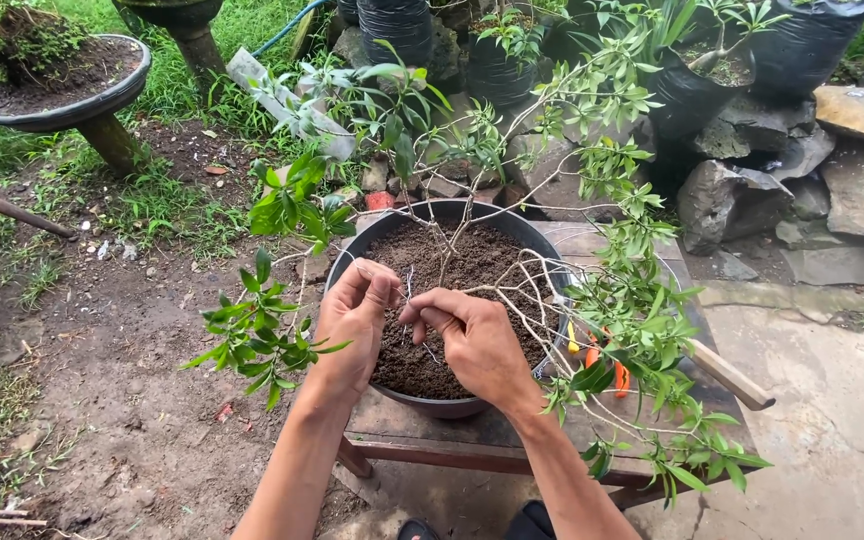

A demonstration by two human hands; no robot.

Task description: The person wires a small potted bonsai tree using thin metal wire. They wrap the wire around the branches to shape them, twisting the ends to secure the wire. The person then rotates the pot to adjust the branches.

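Both hands, left hand [354, 318] and right hand [474, 338], have fingers pinched closed on thin wire [410, 290] over the pot [352, 262] (it nearly fills the worktop [422, 432], branches crowding the right edge).

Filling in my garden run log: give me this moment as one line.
left hand: pinching wire | right hand: gripping wire by thin branches | dark pot of soil on wooden table

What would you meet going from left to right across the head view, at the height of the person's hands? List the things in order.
Bare soil ground → leafy branch → left hand → thin wire → right hand → orange-handled tool → wooden handle → concrete paving.
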